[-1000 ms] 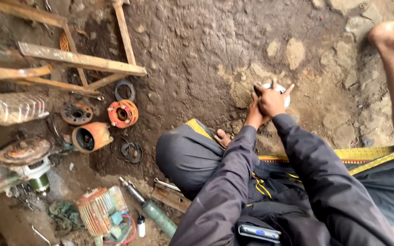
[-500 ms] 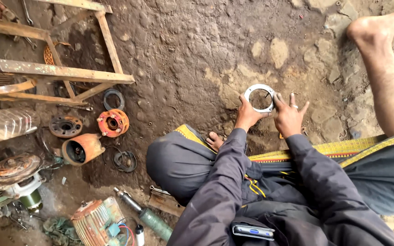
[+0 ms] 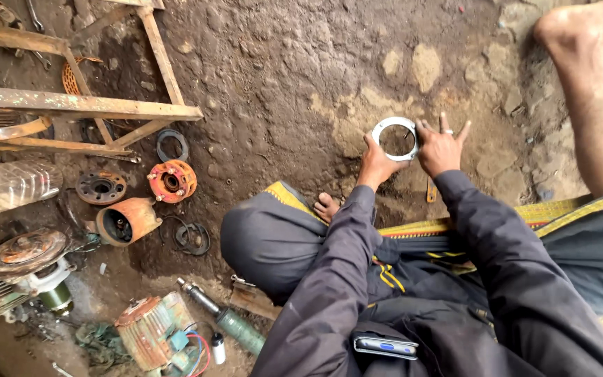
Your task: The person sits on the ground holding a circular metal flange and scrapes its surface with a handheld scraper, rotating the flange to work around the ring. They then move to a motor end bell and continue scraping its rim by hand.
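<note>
A light grey metal ring (image 3: 393, 138) with small lugs lies flat on the dirt ground ahead of my knees. My left hand (image 3: 377, 162) grips its lower left edge. My right hand (image 3: 442, 145), with a ring on one finger, rests beside it with fingers spread, its thumb side touching the ring's right rim. Both arms are in dark grey sleeves. A small flat tool (image 3: 430, 190) lies on the ground just below my right hand.
Another person's bare leg and foot (image 3: 587, 77) reach in at the upper right. A wooden frame (image 3: 92, 105) stands at the upper left. Orange pump parts (image 3: 170, 180), black rings (image 3: 173, 145), a clear plastic bottle (image 3: 8, 185), motors (image 3: 151, 331) and a green-handled tool (image 3: 235, 327) crowd the left.
The ring was held up in both hands a second ago; now it lies on the ground, my right hand opened flat beside it. The view has shifted.
</note>
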Motion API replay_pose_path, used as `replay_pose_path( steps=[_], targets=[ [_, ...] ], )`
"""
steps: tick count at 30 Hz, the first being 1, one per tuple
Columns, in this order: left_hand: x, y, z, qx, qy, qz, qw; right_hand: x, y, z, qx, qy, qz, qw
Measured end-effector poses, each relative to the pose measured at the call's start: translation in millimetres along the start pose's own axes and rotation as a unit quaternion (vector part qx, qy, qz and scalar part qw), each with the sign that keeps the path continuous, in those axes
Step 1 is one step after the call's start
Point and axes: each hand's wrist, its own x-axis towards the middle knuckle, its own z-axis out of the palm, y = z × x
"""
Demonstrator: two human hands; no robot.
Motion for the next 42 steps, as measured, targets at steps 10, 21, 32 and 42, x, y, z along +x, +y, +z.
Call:
replay_pose_path(
  steps=[10, 21, 32, 42],
  targets=[
    [-10.6, -5.6, 6.8, 0.021, -0.007, -0.011, 1.000, -43.4, 0.6, 3.4, 0.009, 0.028, -0.023, 0.999],
    [-19.6, -4.9, 4.5, -0.010, -0.070, 0.033, 0.997, -76.3, -1.1, 2.5, -0.012, 0.041, -0.004, 0.999],
    [-39.4, -10.4, 11.9, -0.127, 0.021, 0.063, 0.990, -111.6, -11.0, -3.4, 0.152, 0.099, -0.041, 0.982],
    [-16.3, -35.7, 2.9, -0.073, 0.005, -0.015, 0.997, -50.6, -45.6, 3.6, 0.012, -0.008, -0.143, 0.990]
  ],
)
